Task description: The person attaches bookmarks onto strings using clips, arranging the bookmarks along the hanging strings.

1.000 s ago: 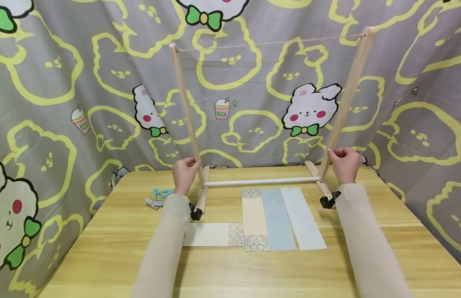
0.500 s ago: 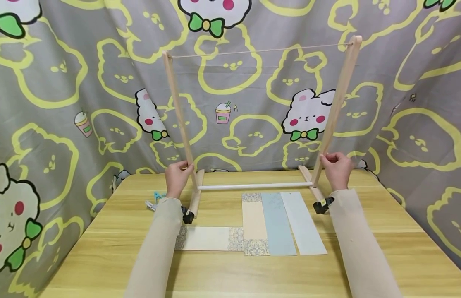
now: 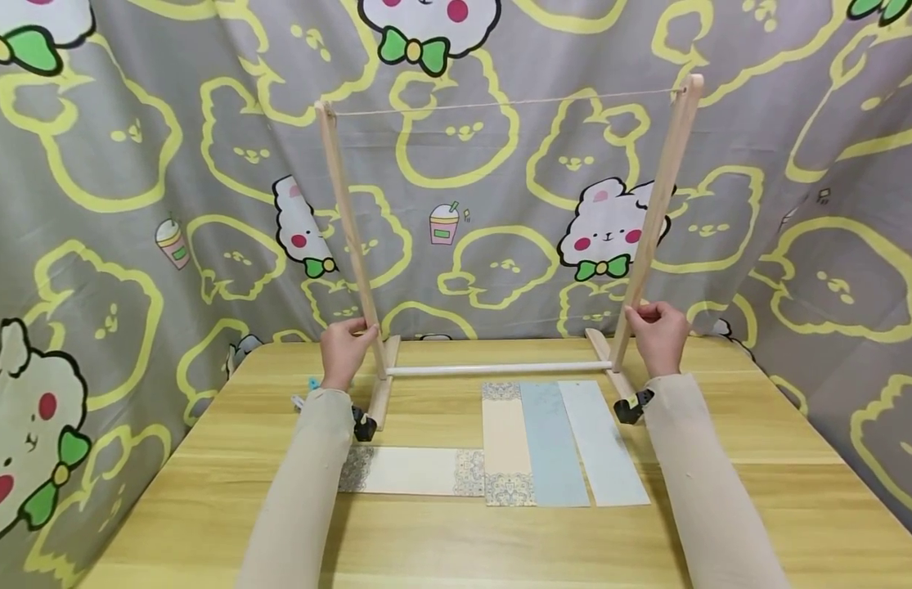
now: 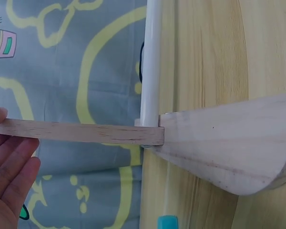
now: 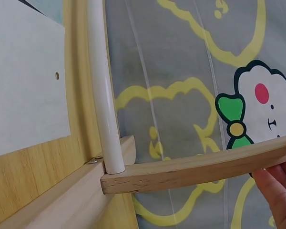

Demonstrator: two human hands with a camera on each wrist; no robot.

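Standing toward the far edge of the tabletop, wooden frame set between the two hands; left hand pinches the left post, right hand the right post, both above the white rod. Four strips lie between frame and front edge, one crosswise; small blue piece toward the left edge, mostly behind the left sleeve. Black device at right wrist: yellowish mark, too small to read.
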